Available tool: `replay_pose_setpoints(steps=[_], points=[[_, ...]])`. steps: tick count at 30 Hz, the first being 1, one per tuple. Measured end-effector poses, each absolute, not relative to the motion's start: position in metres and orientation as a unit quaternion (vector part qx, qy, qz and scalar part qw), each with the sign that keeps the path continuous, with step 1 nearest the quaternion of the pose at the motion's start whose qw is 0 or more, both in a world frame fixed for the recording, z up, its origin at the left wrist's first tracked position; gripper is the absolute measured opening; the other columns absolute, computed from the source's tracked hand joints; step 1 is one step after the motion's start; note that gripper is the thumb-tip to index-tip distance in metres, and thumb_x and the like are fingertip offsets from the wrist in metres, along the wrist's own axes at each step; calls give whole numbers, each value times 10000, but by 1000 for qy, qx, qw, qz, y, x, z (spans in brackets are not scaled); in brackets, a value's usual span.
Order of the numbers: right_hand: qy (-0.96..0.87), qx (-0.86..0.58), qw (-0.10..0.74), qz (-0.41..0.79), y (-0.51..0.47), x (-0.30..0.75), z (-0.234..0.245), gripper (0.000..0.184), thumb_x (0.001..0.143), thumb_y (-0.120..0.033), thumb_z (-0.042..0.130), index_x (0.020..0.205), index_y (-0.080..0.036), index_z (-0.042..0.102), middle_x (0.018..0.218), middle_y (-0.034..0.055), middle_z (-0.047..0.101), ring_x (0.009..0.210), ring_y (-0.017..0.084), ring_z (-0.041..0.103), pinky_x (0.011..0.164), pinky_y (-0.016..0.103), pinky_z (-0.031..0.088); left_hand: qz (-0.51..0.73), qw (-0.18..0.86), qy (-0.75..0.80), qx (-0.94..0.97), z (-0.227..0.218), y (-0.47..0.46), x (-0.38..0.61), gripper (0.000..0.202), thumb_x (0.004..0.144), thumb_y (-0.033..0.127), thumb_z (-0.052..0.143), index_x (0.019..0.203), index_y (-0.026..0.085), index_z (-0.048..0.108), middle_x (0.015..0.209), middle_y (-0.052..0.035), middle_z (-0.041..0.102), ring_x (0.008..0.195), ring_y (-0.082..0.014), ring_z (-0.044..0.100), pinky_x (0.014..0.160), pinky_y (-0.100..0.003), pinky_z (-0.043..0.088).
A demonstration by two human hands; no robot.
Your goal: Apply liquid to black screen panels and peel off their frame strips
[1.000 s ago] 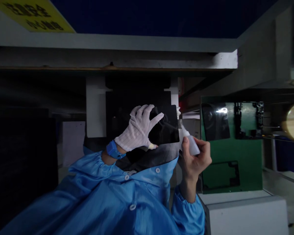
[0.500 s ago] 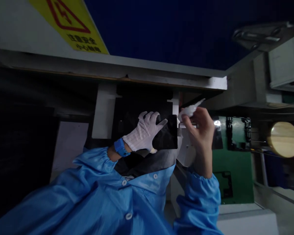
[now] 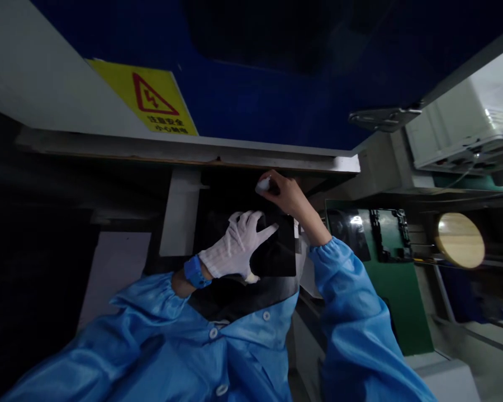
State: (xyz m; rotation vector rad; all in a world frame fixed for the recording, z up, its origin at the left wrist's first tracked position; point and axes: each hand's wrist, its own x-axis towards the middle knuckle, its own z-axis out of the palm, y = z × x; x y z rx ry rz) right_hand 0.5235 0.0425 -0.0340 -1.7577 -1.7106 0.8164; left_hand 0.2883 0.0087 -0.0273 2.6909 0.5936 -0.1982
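My left hand (image 3: 243, 239), in a white knit glove with bare fingertips in part, lies spread on a flat black panel (image 3: 279, 254) at my lap. The fingers are apart and press on its surface. Above the panel's far part, my bare right hand (image 3: 283, 192) is closed on a small white wad (image 3: 263, 184) that looks like a crumpled wipe. Most of the wad is hidden in the fingers. I cannot tell whether it touches the dark surface below.
A blue cabinet with a yellow warning label (image 3: 159, 106) overhangs the far side. At right lie a green mat (image 3: 398, 296) with a black frame (image 3: 388, 234) and dark sheets on it. Further right stands a round wooden stool (image 3: 460, 240). A pale board (image 3: 115, 262) is at left.
My right hand has moved left and away from me with the white wad, from beside the panel to over its far part. My left hand stays spread on the panel. The view has shifted.
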Motion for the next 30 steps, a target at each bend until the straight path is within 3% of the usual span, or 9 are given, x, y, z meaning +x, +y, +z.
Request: replay_pose_setpoints(steps=[3,5,7,10,15,19,22,27,30], points=[[-600,-663,318,316,28,525,-24,418,853,-268,905,1222,-253,709,1108,43,866,943,231,820,830,321,625,-18,175,202,963,-30,4,274,1469,565,765,1091,1814,226,537,1667,-328,466,1512,-579,481,1279,-744,424],[-573,-681,353,287,1,524,-7,418,901,-429,917,1206,-251,693,1116,66,863,879,225,806,770,321,619,37,157,204,966,-31,-1,261,1491,510,819,1083,1777,209,588,1617,-326,489,1469,-570,503,1234,-732,469],[-562,-701,357,256,-36,518,13,402,1012,-614,826,1124,-254,686,1001,46,840,795,208,776,724,307,580,89,137,213,963,-31,-9,246,1512,451,852,1075,1737,193,629,1585,-320,498,1440,-557,516,1200,-715,501],[-599,-703,260,281,-90,501,33,528,1091,-755,696,885,-270,664,763,-15,750,627,175,690,616,279,459,125,120,234,957,-29,-25,223,1527,421,819,1076,1732,188,611,1588,-305,488,1446,-538,514,1186,-689,524],[-656,-684,168,272,-126,464,30,576,1199,-586,492,716,-276,449,580,-39,489,535,158,523,554,296,245,119,128,289,941,-26,-54,194,1521,429,707,1083,1769,251,527,1602,-274,474,1452,-543,515,1150,-672,554],[-637,-675,155,338,-119,455,42,492,1157,-486,496,723,-278,394,579,-55,405,541,136,412,579,287,260,109,135,307,936,-27,-71,173,1661,378,713,1104,1823,268,418,1612,-266,457,1437,-553,520,1130,-689,578],[-608,-695,179,340,-108,462,54,493,1138,-535,508,733,-271,410,618,-48,432,584,126,391,599,273,282,86,152,301,937,-31,-79,151,1706,413,705,1130,1851,238,340,1617,-293,456,1446,-570,546,1137,-729,597],[-581,-756,126,274,-67,475,23,520,1078,-505,635,674,-266,411,604,-39,442,609,138,430,641,282,318,109,354,309,876,-50,-86,110,1629,602,881,1025,1903,312,227,1741,-271,425,1504,-553,598,1048,-635,704],[-561,-787,101,234,-48,478,-10,504,1047,-487,704,661,-269,465,611,-16,486,623,165,493,636,293,329,216,456,239,830,-73,-89,94,1475,756,866,933,1908,286,219,1734,-240,507,1576,-496,595,1210,-617,646]])
